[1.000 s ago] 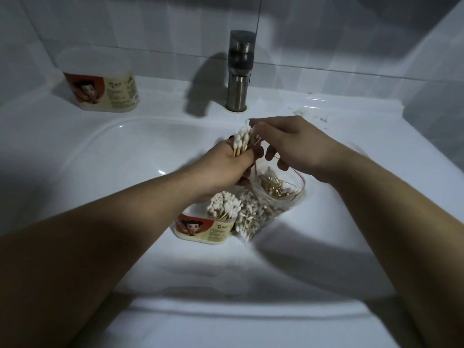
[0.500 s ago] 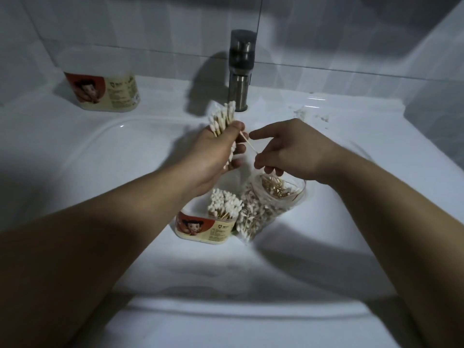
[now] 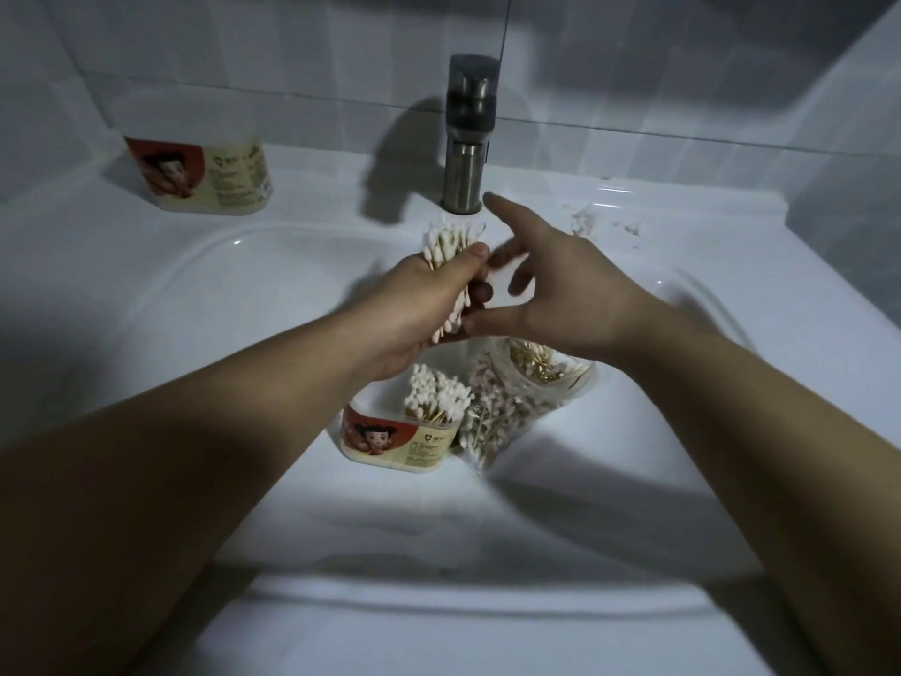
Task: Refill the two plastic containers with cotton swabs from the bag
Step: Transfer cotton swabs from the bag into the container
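Note:
My left hand is closed around a bundle of cotton swabs, white tips sticking out above and below the fist. Beside it my right hand has its fingers spread, thumb touching the lower end of the bundle. Below the hands, in the sink basin, stands an open plastic container with a cartoon label, partly filled with upright swabs. A clear bag of swabs lies against its right side, mouth open. A second container with the same label stands on the back-left ledge.
A steel faucet rises at the back centre, just behind the hands. The white sink has a raised rim all round. Small bits of debris lie on the back-right ledge. Tiled walls close in behind and at the right.
My left hand has kept the bundle and turned it more upright near the faucet. My right hand has opened from a pinch on a single swab and spread its fingers against the bundle.

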